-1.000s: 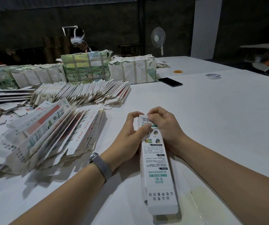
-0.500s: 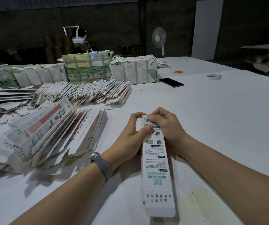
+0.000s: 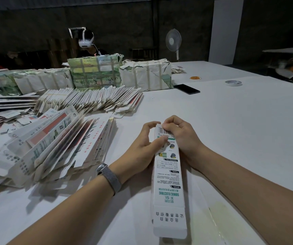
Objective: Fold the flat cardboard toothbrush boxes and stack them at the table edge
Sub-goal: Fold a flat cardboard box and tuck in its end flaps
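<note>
The box [image 3: 168, 174] lies lengthwise on the table [image 3: 230, 129] in front of the person, its far end raised between both hands. Since a second ago the right hand [image 3: 181, 137] has curled further over that end, its fingertips now pinching the top flap above the barcode, while the left hand [image 3: 142, 147] keeps its grip on the side, thumb pressed on the face. The far end looks nearly closed; stacking comes later. Flat boxes [image 3: 53, 147] wait at left.

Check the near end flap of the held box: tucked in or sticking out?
Sticking out: the flap lies straight beyond the box, untucked.
</note>
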A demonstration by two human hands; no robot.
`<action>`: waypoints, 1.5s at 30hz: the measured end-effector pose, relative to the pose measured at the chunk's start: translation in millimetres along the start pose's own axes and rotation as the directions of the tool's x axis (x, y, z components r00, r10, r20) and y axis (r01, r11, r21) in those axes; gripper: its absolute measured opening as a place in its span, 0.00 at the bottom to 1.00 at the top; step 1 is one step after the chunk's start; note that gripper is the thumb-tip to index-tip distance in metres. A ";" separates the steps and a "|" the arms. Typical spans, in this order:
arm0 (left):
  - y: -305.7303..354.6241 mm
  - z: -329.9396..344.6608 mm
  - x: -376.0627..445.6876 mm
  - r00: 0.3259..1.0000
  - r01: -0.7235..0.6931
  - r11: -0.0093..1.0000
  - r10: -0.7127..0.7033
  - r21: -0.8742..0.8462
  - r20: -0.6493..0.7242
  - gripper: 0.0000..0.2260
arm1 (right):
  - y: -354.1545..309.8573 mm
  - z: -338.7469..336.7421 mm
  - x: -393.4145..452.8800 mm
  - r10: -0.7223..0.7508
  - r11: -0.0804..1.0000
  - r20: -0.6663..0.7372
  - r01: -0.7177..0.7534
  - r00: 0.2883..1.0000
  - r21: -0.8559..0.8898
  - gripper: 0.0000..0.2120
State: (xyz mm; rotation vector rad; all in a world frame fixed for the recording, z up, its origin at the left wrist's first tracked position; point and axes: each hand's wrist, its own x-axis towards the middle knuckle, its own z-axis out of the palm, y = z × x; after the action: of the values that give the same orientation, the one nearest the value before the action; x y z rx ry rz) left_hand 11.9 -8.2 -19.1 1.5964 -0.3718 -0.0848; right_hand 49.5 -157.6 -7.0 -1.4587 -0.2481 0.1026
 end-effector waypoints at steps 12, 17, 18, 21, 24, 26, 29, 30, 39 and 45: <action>-1.1 -2.0 -0.5 0.999 -0.025 0.998 0.023 0.053 0.042 0.21 | -1.9 -0.3 -0.2 -0.019 0.999 -0.001 0.019 1.000 0.026 0.16; -2.8 -0.9 0.8 0.999 -0.029 0.998 0.027 0.053 0.035 0.23 | -1.8 -0.7 0.4 -0.027 0.998 0.003 0.027 1.000 0.048 0.17; -3.1 -0.9 0.8 0.999 -0.031 0.999 0.029 0.044 0.032 0.22 | -1.7 -0.8 0.5 -0.026 0.998 0.007 0.025 1.000 0.055 0.16; -3.2 -0.8 1.1 0.999 -0.033 0.999 0.033 0.021 0.017 0.20 | -1.3 -0.7 1.3 -0.029 0.997 0.016 0.028 0.999 0.067 0.16; -2.6 -0.3 0.1 1.000 -0.029 0.999 0.028 0.026 0.010 0.21 | -0.7 -1.3 2.7 -0.031 0.998 0.012 0.030 0.999 0.056 0.18; -2.3 -0.7 -1.3 0.999 -0.032 0.999 0.032 0.038 0.016 0.21 | 0.1 -2.4 4.4 -0.027 0.999 0.002 0.027 1.000 0.044 0.18; -0.6 -1.7 -2.7 0.999 -0.039 0.998 0.038 0.059 0.021 0.21 | 0.8 -3.3 6.0 -0.030 0.999 0.000 0.030 1.000 0.012 0.12; 0.3 -1.7 -2.9 0.999 -0.036 0.997 0.035 0.063 0.021 0.22 | 0.9 -3.4 6.0 -0.032 0.999 0.004 0.031 0.999 0.008 0.09; -0.8 -1.0 -1.4 0.998 -0.053 0.996 0.051 0.069 0.035 0.18 | 2.8 -5.3 6.1 -0.065 0.996 0.064 0.061 0.996 0.062 0.16; -1.9 -2.0 -0.6 0.999 -0.035 0.998 0.033 0.048 0.034 0.15 | -2.7 -8.7 4.4 -0.028 0.998 0.058 0.024 0.998 0.054 0.14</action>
State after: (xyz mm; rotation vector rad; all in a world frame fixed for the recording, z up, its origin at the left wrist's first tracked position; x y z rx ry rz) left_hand 12.3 -6.1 -20.9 1.6376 -0.4298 -0.0770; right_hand 55.6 -165.4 -4.7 -1.4008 -0.3099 0.1300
